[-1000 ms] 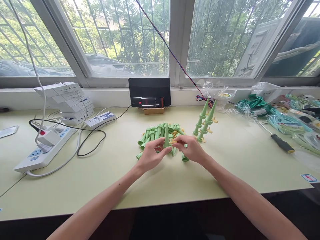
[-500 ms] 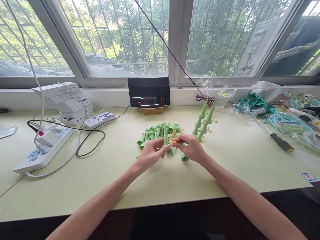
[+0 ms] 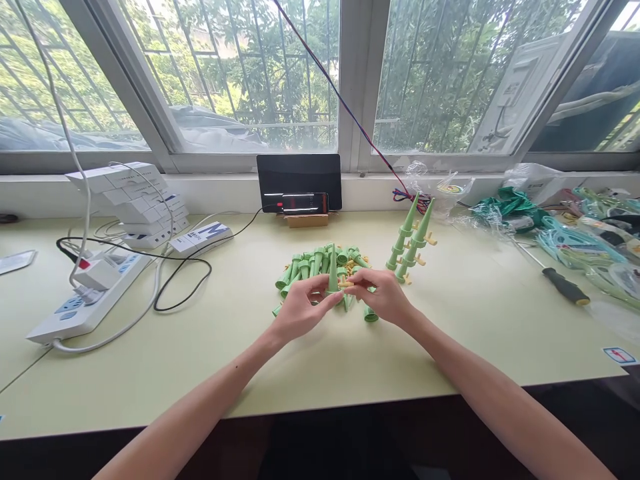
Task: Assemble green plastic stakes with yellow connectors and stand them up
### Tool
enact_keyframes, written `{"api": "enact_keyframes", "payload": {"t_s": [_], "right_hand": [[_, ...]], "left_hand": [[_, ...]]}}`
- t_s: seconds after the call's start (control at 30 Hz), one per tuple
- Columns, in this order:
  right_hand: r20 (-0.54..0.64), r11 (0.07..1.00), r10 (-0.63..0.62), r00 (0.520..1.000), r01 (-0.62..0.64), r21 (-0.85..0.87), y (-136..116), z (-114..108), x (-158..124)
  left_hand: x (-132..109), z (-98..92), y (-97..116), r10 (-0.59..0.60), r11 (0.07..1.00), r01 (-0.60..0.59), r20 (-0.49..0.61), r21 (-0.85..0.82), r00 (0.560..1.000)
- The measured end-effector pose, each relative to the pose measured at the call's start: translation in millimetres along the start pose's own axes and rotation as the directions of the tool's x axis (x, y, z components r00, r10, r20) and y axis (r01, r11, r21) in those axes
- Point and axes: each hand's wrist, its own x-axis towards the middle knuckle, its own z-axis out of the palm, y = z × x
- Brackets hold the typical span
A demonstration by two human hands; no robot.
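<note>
The tabletop (image 3: 310, 380) is smooth and pale yellow-green, and runs along a white sill (image 3: 220, 193) below metal-framed windows (image 3: 255, 87). Bars and foliage show through the glass.

The left hand (image 3: 304, 310) pinches a green cone (image 3: 333, 270) near its base, tip upward, over the middle of the tabletop. The fingers of the right hand (image 3: 383, 293) pinch a small yellow tap (image 3: 345, 285) at the right side of this cone; whether the tap is seated cannot be told. A pile of green cones (image 3: 314, 261) lies just behind the hands, with yellow pieces mixed in.

Right of the pile, two stacks of cones (image 3: 410, 250) stand side by side, slightly tilted, yellow taps projecting. At the rear, a wooden stand (image 3: 307, 221) supports a phone (image 3: 305, 203) in front of a dark screen (image 3: 300, 175).

The left section carries a white power strip (image 3: 55, 325), looped cables (image 3: 160, 293) and stacked white boxes (image 3: 143, 203). The right section carries a screwdriver (image 3: 565, 286) near green plastic wrapping (image 3: 510, 210). A sticker (image 3: 619, 355) marks the front edge.
</note>
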Motion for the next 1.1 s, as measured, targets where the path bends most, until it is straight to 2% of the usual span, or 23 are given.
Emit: {"api": "enact_keyframes", "payload": {"t_s": [0.3,0.67,1.1], "right_hand": [[0.088,0.998,0.03,0.996,-0.026,-0.055,-5.5,-2.3,0.9],[0.015,0.999,-0.032,0.999,0.032,-0.003,-2.3,0.2,0.9],[0.103,0.995,-0.005,0.995,0.015,-0.095,1.2,-1.7,0.1]], "left_hand": [[-1.0,1.0,-0.8,0.01,1.0,-0.01,0.023,0.003,1.0],[1.5,0.4,-6.3,-0.016,1.0,0.016,-0.037,-0.006,0.999],[0.4,2.5,-6.4,0.042,0.999,-0.039,-0.083,0.036,0.996]]}}
